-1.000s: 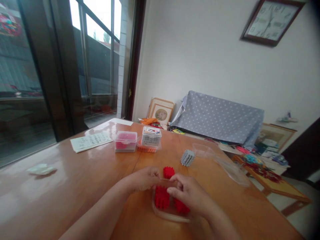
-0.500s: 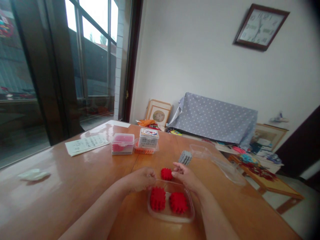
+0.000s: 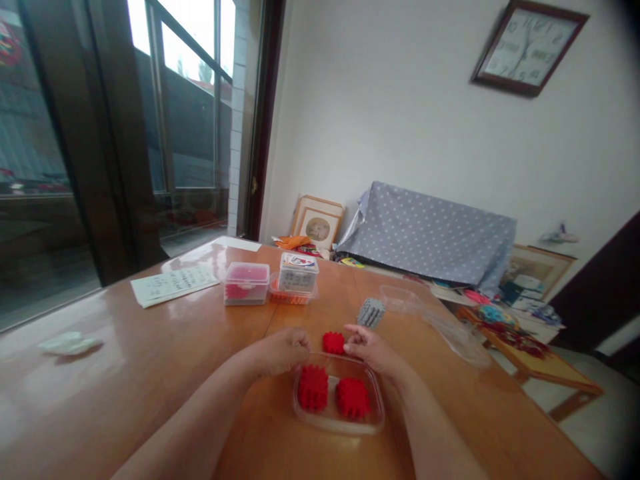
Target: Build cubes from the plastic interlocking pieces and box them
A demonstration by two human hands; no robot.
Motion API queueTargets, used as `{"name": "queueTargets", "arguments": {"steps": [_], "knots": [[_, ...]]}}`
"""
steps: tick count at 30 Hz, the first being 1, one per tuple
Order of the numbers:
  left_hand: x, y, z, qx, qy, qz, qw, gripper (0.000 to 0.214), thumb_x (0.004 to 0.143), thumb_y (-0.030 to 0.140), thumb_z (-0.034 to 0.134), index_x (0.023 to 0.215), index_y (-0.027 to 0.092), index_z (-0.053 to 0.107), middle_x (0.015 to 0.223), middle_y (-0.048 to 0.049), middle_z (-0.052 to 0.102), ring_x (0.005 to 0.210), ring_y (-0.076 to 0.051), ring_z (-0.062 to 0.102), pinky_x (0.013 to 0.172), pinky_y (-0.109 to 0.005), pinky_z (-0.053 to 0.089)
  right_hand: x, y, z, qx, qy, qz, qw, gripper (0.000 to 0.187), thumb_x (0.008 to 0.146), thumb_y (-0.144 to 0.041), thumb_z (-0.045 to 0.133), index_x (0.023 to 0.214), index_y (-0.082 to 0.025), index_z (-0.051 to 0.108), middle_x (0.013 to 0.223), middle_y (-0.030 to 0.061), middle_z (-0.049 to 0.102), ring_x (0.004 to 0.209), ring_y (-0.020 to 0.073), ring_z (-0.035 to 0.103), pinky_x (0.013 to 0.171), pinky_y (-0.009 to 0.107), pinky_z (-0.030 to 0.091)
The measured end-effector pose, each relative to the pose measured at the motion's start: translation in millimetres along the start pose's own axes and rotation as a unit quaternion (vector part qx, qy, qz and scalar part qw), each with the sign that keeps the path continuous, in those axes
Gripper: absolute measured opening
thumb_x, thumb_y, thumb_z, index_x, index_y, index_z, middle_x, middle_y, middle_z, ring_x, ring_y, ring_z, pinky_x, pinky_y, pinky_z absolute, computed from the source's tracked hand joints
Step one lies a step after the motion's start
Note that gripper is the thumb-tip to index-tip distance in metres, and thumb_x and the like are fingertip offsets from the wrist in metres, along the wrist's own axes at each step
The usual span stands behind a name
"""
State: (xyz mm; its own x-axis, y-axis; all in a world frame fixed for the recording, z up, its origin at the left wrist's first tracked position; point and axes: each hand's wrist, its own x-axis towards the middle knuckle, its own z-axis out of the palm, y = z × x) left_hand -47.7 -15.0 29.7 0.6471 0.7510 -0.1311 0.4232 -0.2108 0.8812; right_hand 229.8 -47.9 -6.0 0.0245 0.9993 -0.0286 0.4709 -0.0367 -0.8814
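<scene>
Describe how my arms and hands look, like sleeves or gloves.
Your left hand and right hand are ungloved. Both forearms are bare, with no sleeve, watch or bracelet in view. The fingers are too blurred to rule out rings.

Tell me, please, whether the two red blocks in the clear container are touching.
Apart: the head view shows a strip of the container between the left block and the right block.
</scene>
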Motion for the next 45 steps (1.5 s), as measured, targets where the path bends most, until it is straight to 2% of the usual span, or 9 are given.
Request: {"name": "queueTargets", "arguments": {"steps": [5,8,13,20,24,29,33,38,45], "knots": [[1.6,-1.9,-0.9,0.013,0.0,0.013,1.0,0.022,0.072,0.029,0.049,0.083,0.016,0.063,0.064,0.0015,0.057,0.057,-0.013,0.05,0.051,-0.023,0.031,7.9,-2.4,-0.7,-0.019,-0.052,-0.007,0.998,0.072,0.07,-0.042,0.079,0.134,-0.019,0.057,0.095,0.002,0.064,0.082,0.0171,0.06,0.076,0.032,0.049],[2.4,-3.5,-0.5,0.01,0.002,0.014,1.0,0.022,0.072,0.029,0.051,0.086,0.015,0.063,0.063,0.0022,0.056,0.056,-0.012,0.048,0.051,-0.024,0.03,14.8,-4.2,-0.9,-0.047,-0.06,-0.015,0.997,0.072,0.067,-0.037,0.081,0.133,-0.019,0.059,0.102,0.0043,0.066,0.089,0.0198,0.061,0.081,0.034,0.049],[4.0,-7.3,-0.1,-0.005,-0.006,0.008,1.0,0.022,0.072,0.029,0.053,0.087,0.016,0.062,0.061,0.0033,0.053,0.054,-0.012,0.045,0.05,-0.024,0.029,22.2,-9.6,0.9,-0.094,-0.059,-0.025,0.994,0.06,0.061,-0.031,0.084,0.118,-0.022,0.068,0.103,0.0036,0.068,0.093,0.0219,0.061,0.084,0.035,0.049],[8.1,-15.7,0.3,0.006,0.015,0.012,1.0,0.021,0.071,0.027,0.052,0.086,0.016,0.063,0.064,0.0019,0.056,0.057,-0.013,0.049,0.051,-0.023,0.03,23.5,-12.5,4.6,-0.118,-0.075,-0.042,0.989,0.044,0.063,-0.025,0.08,0.106,-0.018,0.071,0.095,0.002,0.069,0.082,0.0175,0.061,0.075,0.029,0.048],[8.4,-15.2,0.3,0.005,0.006,0.009,1.0,0.021,0.071,0.029,0.055,0.085,0.016,0.064,0.063,0.002,0.056,0.056,-0.012,0.047,0.051,-0.023,0.03,19.2,-19.1,-2.3,-0.114,-0.059,-0.043,0.991,0.045,0.069,-0.031,0.078,0.11,-0.017,0.067,0.098,0.0035,0.068,0.085,0.0185,0.062,0.077,0.03,0.049],[5.0,-7.6,-2.6,-0.003,-0.008,0.013,1.0,0.021,0.072,0.034,0.06,0.082,0.016,0.063,0.067,0.0016,0.058,0.059,-0.013,0.049,0.051,-0.023,0.032,-14.7,-47.4,-19.8,-0.148,0.004,-0.118,0.982,0.043,0.077,-0.043,0.073,0.113,-0.02,0.065,0.115,0.0067,0.062,0.107,0.023,0.058,0.097,0.037,0.044],[1.7,-2.0,-3.8,0.009,-0.008,0.007,1.0,0.022,0.073,0.033,0.058,0.086,0.016,0.064,0.069,0.0014,0.059,0.061,-0.013,0.05,0.052,-0.023,0.032,-58.6,-66.9,-22.3,-0.163,-0.035,-0.139,0.976,0.043,0.079,-0.044,0.072,0.116,-0.023,0.063,0.126,0.0064,0.056,0.119,0.0241,0.052,0.105,0.038,0.038],[2.2,-3.8,-1.7,0.011,0.001,0.011,1.0,0.021,0.073,0.029,0.053,0.086,0.016,0.063,0.07,0.0011,0.059,0.062,-0.013,0.051,0.052,-0.023,0.032,-95.5,-67.2,-14.0,-0.197,-0.061,-0.083,0.975,0.045,0.076,-0.043,0.075,0.116,-0.026,0.064,0.147,0.008,0.042,0.136,0.0281,0.041,0.112,0.041,0.032],[4.6,-7.4,-1.4,0.01,-0.002,0.023,1.0,0.021,0.073,0.027,0.051,0.086,0.015,0.063,0.065,0.0016,0.057,0.059,-0.013,0.05,0.052,-0.023,0.032,-106.4,-62.8,-17.0,-0.28,-0.064,-0.028,0.957,0.049,0.072,-0.047,0.078,0.114,-0.025,0.067,0.16,0.0127,0.032,0.147,0.0325,0.029,0.116,0.047,0.025]]}}
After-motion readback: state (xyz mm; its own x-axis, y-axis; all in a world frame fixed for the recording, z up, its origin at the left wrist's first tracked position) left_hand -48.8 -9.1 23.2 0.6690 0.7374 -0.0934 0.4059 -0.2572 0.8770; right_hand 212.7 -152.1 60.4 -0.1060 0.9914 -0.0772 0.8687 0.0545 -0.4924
